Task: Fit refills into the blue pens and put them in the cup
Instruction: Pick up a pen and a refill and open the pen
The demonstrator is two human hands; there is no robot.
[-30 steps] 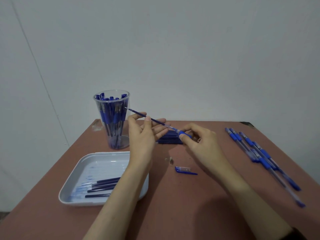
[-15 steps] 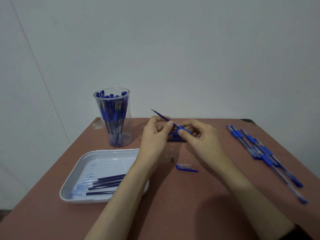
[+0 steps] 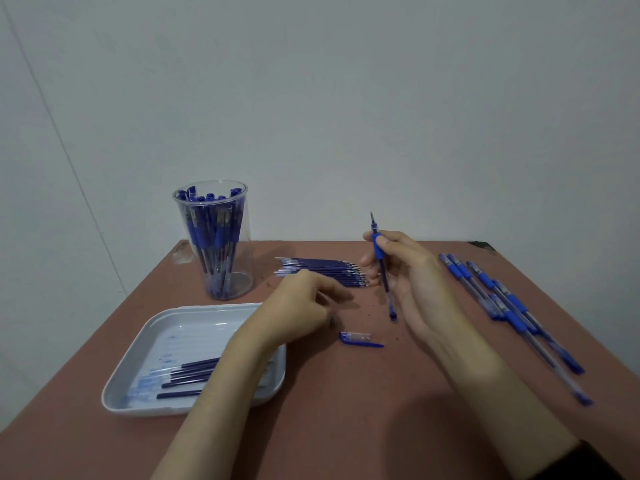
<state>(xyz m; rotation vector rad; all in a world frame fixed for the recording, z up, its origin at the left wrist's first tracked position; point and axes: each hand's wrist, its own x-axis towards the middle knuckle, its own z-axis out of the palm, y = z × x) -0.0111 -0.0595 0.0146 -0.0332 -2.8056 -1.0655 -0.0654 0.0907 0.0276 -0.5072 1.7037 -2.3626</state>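
Plenty of blue pens [image 3: 207, 237] are already standing in the clear plastic cup [image 3: 244, 268] near the far left corner of the table [image 3: 346, 410], so I'd say this job is well past halfway.

The right hand [image 3: 419, 282] has one pen [image 3: 382, 271] raised off the table toward the far edge, nearly upright with the writing end up. The grip is closed round the blue rubber sleeve, thumb on one side and fingers on the other. It looks like the refill is in, but the tip cone seems to be missing.

The left hand [image 3: 298, 306] hovers low over the middle of the table, fingers curled, right beside a tiny dark tip piece [image 3: 333, 320]. It's a bit blurry, so I can't tell if that grip has anything in it. My guess is it's going for that piece.

A blue cap [image 3: 358, 339] lies loose just nearer than the tip piece. So this pen needs its tip and cap, then the cup.

What's left: a handful of pens [image 3: 502, 299] lined up along the right edge, and a good pile of fresh refills [image 3: 322, 270] at the far edge next to the cup. A white tray [image 3: 145, 407] at the near left has a few refills [image 3: 187, 372] in it, used ones I'd guess.
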